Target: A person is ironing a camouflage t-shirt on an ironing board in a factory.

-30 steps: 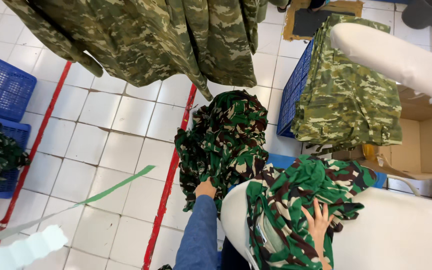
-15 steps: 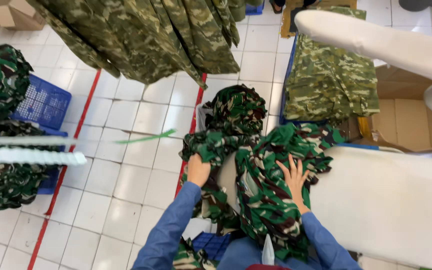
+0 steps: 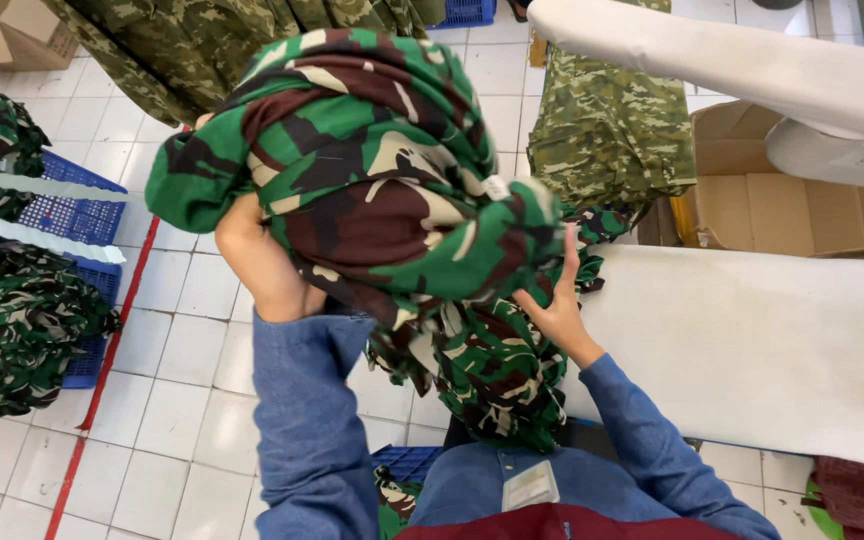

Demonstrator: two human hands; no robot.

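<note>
A bunched green, brown and black camouflage garment (image 3: 372,170) is lifted up close to the camera. My left hand (image 3: 257,265) grips it from below at its left side, fingers buried in the cloth. My right hand (image 3: 552,305) holds the hanging lower part of the same garment at the left end of the white padded ironing board (image 3: 752,340). Both forearms wear blue denim sleeves.
Olive camouflage clothes (image 3: 202,40) hang overhead at the top left, and another olive piece (image 3: 612,140) drapes by a cardboard box (image 3: 802,200). Blue crates (image 3: 72,210) with dark camouflage garments (image 3: 12,330) stand left. A red floor line (image 3: 102,370) crosses the white tiles.
Both hands have raised the garment off the end of the board up toward the camera. It was lying spread over the board's end half a second ago.
</note>
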